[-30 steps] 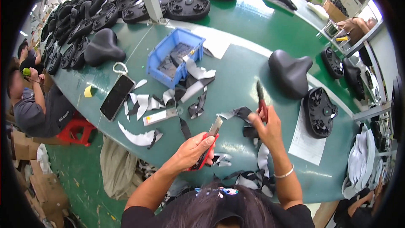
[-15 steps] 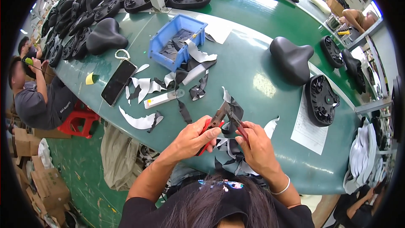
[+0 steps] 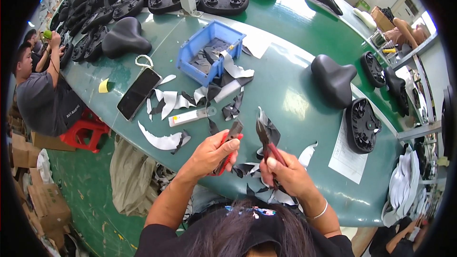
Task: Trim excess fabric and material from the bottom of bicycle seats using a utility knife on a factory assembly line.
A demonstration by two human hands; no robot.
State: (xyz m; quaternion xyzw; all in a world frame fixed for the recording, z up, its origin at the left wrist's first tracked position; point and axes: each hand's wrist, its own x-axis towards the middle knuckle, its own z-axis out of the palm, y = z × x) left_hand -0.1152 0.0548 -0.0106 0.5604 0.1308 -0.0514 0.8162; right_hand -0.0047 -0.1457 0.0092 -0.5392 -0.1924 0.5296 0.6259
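Red-handled pliers (image 3: 229,143) with a dark metal head sit in my left hand (image 3: 213,154), fingers wrapped round the grips and the jaws pointing up and away. My right hand (image 3: 287,171) grips a second pair of pliers (image 3: 263,138) with dark red handles, held apart from the first. Right behind those jaws is a black and white scrap strip (image 3: 271,131); whether the jaws hold it I cannot tell. More black and white scraps (image 3: 247,169) lie on the table below and between my hands. A long white scrap (image 3: 159,137) lies left of my left hand.
A blue bin (image 3: 197,70) of dark scraps stands ahead, near a phone (image 3: 138,93) and a white-handled cutter (image 3: 189,116). Black bicycle saddles (image 3: 333,81) lie right and heap up far left. A paper sheet (image 3: 346,154) lies at right. A co-worker (image 3: 45,95) sits at left.
The two pairs of pliers, close together before, are now apart: the left hand has moved left and the right slightly lower. The whole view has shifted a little.
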